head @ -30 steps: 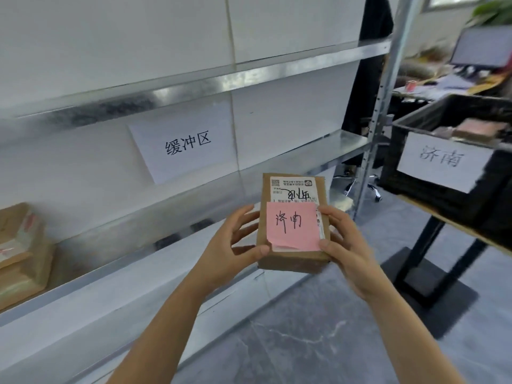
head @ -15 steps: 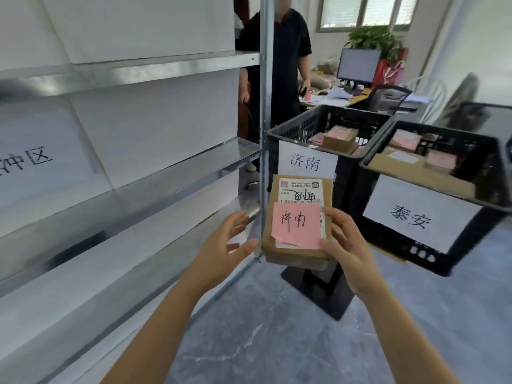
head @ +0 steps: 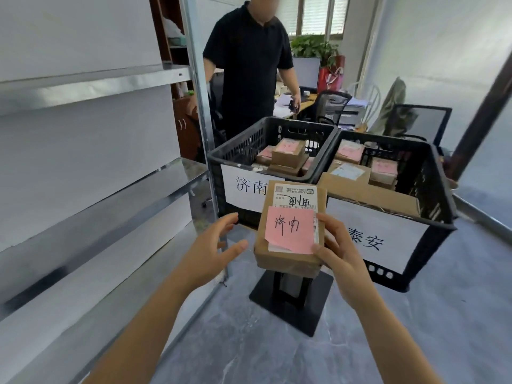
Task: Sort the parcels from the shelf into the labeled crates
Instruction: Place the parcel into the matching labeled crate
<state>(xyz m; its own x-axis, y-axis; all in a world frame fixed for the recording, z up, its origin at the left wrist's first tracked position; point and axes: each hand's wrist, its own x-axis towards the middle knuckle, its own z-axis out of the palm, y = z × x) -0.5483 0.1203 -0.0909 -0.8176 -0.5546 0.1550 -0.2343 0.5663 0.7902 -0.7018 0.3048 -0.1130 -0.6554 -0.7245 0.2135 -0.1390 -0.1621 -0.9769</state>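
Office view swings from the grey metal shelf to the black plastic crate labelled 济南. The brown cardboard parcel, bearing a matching pink note, hovers before it, right hand gripping alone, left hand released and spread.

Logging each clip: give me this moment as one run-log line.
state: parcel held before crates | right hand: grips parcel with pink note reading 济南 | left hand: open, off parcel | target: 济南 crate ahead

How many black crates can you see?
2. The 济南 crate sits on the left, behind the parcel. The 泰安 crate sits right beside it, on the right. More could be out of view.
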